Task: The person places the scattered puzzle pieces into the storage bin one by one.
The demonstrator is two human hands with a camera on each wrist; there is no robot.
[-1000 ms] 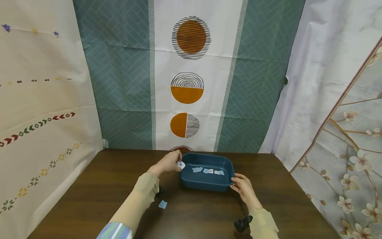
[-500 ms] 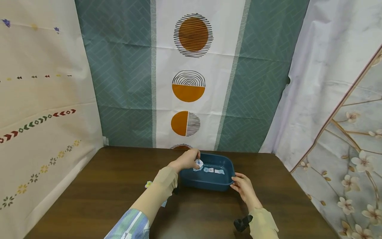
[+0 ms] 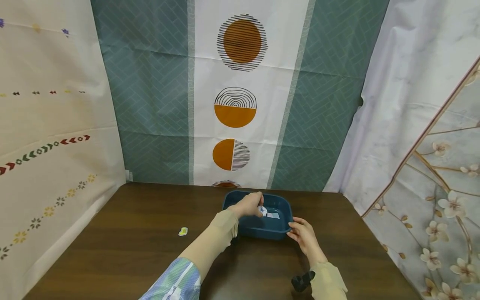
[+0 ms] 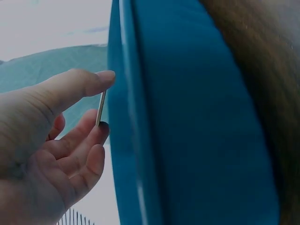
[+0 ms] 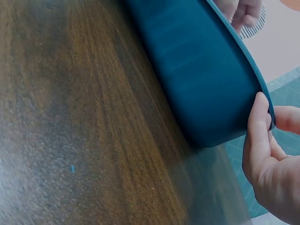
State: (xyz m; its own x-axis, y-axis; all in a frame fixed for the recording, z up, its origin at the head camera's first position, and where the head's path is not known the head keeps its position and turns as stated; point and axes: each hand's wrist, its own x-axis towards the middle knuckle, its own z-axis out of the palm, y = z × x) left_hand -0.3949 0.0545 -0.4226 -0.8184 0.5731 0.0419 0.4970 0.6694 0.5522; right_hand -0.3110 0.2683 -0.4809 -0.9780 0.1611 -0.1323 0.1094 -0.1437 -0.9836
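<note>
My left hand [image 3: 248, 205] reaches over the dark blue plastic basin [image 3: 262, 233], its thumb and fingers pinching a thin flat cutout with a blue compass star [image 3: 263, 210]. The left wrist view shows this cutout [image 4: 101, 108] edge-on between thumb and fingertips, beside the basin wall [image 4: 197, 122]. Light blue paper-like pieces [image 3: 274, 215] lie on the basin floor, partly hidden by the left hand. My right hand [image 3: 304, 236] grips the basin's right rim; in the right wrist view, its thumb and fingers [image 5: 257, 126] hold the corner from both sides.
A small yellow cutout [image 3: 183, 231] lies on the dark wooden table [image 3: 142, 250], left of the basin. Patterned cloths [image 3: 157, 104] hang behind the table and along both sides. A black wrist strap device [image 3: 303, 281] sits at the right wrist.
The left hand has carried the compass cutout rightward from the basin's left rim to over its middle. The yellow cutout is uncovered; the light blue table piece is hidden. The right hand stays put.
</note>
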